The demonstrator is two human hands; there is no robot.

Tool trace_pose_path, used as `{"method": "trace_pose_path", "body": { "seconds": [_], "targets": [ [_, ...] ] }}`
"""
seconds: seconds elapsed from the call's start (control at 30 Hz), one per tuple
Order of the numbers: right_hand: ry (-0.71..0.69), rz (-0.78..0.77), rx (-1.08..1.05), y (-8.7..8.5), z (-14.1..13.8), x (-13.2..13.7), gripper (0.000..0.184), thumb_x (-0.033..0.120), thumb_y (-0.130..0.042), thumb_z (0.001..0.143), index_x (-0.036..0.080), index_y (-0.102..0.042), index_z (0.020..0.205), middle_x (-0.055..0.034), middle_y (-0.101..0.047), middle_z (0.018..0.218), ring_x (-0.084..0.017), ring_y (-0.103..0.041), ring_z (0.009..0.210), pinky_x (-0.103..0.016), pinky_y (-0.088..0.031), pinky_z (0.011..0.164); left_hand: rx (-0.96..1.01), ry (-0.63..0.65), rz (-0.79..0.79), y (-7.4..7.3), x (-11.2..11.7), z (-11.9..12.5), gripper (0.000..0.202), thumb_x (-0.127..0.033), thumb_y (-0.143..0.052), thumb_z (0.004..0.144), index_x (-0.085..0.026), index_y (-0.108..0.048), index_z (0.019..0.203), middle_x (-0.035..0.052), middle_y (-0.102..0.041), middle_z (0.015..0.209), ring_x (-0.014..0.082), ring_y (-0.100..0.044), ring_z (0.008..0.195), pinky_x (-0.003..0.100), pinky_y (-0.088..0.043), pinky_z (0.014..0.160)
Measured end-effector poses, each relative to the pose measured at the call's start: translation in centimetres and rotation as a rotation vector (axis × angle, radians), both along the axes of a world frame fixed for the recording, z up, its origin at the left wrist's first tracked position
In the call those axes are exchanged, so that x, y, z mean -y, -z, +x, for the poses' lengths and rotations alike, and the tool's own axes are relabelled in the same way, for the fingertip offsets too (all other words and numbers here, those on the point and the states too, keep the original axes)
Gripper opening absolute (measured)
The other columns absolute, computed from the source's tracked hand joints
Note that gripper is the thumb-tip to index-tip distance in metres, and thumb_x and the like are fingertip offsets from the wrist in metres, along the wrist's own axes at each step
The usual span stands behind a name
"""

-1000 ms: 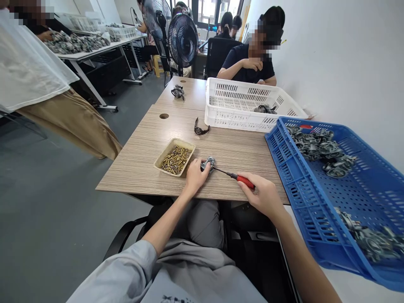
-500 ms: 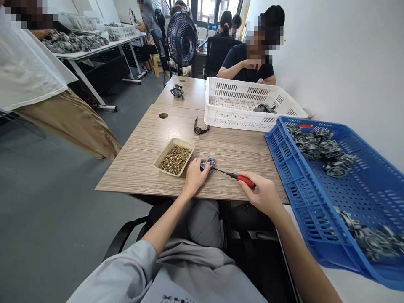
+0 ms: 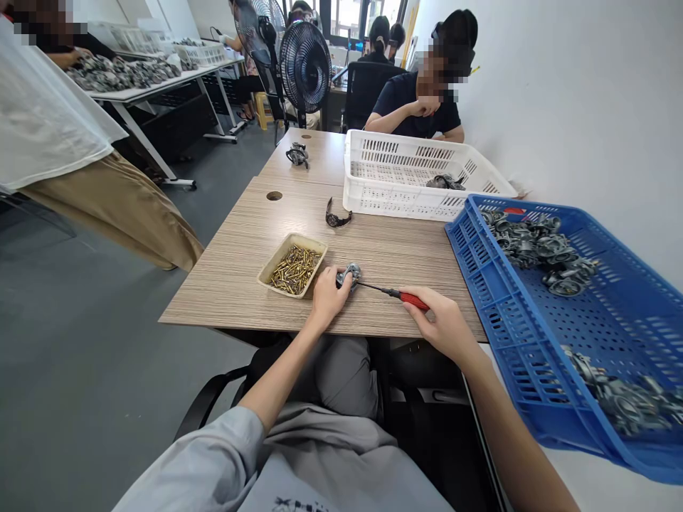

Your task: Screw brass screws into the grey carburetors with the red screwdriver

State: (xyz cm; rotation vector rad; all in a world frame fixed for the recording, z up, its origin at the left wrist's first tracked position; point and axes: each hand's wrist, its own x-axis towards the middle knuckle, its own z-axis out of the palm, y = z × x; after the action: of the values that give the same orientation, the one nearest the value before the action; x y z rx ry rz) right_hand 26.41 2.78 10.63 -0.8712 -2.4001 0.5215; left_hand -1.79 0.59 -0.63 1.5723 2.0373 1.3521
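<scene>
My left hand [image 3: 329,293] is closed around a small grey cast-metal part [image 3: 352,271], holding it against the wood-grain table [image 3: 256,227]. In my right hand [image 3: 442,320] is a screwdriver [image 3: 412,300] with a red and black handle, gripped between thumb and fingers. Its thin dark shaft points left, and the tip meets the side of the metal part; the exact contact spot is too small to make out. Just left of my left hand stands a cream tray [image 3: 265,279] filled with small brass-coloured pins or screws [image 3: 295,270].
A blue crate [image 3: 587,320] with grey metal parts [image 3: 538,238] stands on the right. Behind the table's middle is a white crate [image 3: 398,201]. A black wristwatch [image 3: 336,219] and another metal part [image 3: 297,154] lie farther back. A person [image 3: 405,107] sits opposite; another [image 3: 58,128] stands left.
The whole view has shifted very slightly. Both hands keep their hold, and the screwdriver stays against the metal part.
</scene>
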Motion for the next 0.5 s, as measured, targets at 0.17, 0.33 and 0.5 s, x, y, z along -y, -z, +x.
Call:
{"method": "trace_pose_path", "body": {
  "seconds": [0.17,0.33,0.5],
  "targets": [
    [0.06,-0.033,0.069,0.01,-0.01,0.18,0.025,0.037,-0.06,0.113,0.028,-0.074,0.131,-0.0077,-0.085,0.121,-0.03,-0.082,0.104,-0.043,-0.064,0.091,-0.01,0.0,0.001,0.07,-0.06,-0.07,0.017,-0.038,-0.06,0.11,-0.024,-0.07,0.111,0.0104,-0.078,0.114,0.0281,-0.074,0.113,0.044,-0.057,0.104],
    [-0.005,0.031,0.052,-0.02,0.07,0.05,0.03,0.033,-0.055,0.115,0.029,-0.072,0.14,-0.0098,-0.081,0.125,-0.03,-0.078,0.114,-0.046,-0.063,0.098,0.005,-0.002,0.006,0.06,-0.03,-0.05,0.017,-0.037,-0.06,0.11,-0.024,-0.071,0.112,0.0112,-0.079,0.115,0.0288,-0.074,0.114,0.045,-0.058,0.105],
    [0.015,0.064,0.086,-0.03,0.05,0.2,0.033,0.032,-0.051,0.117,0.029,-0.071,0.143,-0.01,-0.078,0.114,-0.03,-0.077,0.105,-0.046,-0.064,0.094,0.01,-0.005,0.005,0.06,-0.01,-0.01,0.016,-0.037,-0.061,0.11,-0.025,-0.071,0.112,0.0099,-0.079,0.117,0.0278,-0.074,0.115,0.044,-0.058,0.106]
  ]
}}
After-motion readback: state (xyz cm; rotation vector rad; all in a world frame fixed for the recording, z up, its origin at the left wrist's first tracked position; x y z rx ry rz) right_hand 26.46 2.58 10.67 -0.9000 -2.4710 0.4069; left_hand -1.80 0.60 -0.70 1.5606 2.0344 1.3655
